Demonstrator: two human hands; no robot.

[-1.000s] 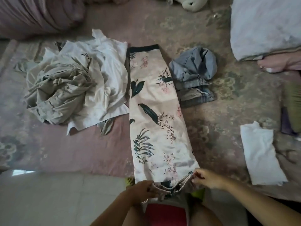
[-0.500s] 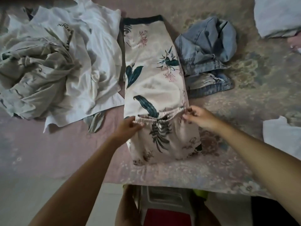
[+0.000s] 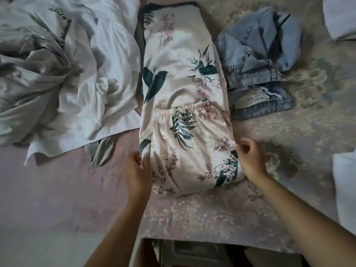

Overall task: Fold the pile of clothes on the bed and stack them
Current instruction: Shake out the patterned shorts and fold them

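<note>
Pale floral satin trousers [image 3: 183, 74] lie lengthwise on the bed. Their near end is folded up, so the elastic waistband [image 3: 185, 110] rests across the middle of the cloth. My left hand [image 3: 137, 170] is at the left side of the folded part, its fingers against the cloth's edge. At the right side is my right hand [image 3: 250, 160], fingers loosely curled and touching the edge; it is blurred. Neither hand plainly grips the cloth. A crumpled pile of white and grey clothes [image 3: 57, 74] lies to the left.
Bunched denim [image 3: 258, 54] sits just right of the trousers. A folded white cloth [image 3: 344, 180] lies at the right edge, and a white pillow [image 3: 339, 16] at the top right. The patterned pink bed cover [image 3: 192, 214] ends near me, with a stool [image 3: 192, 253] below.
Both hands carried the waistband up from the bed's near edge and laid it on the middle of the trousers. They let it go and drew back to the sides of the fold.
</note>
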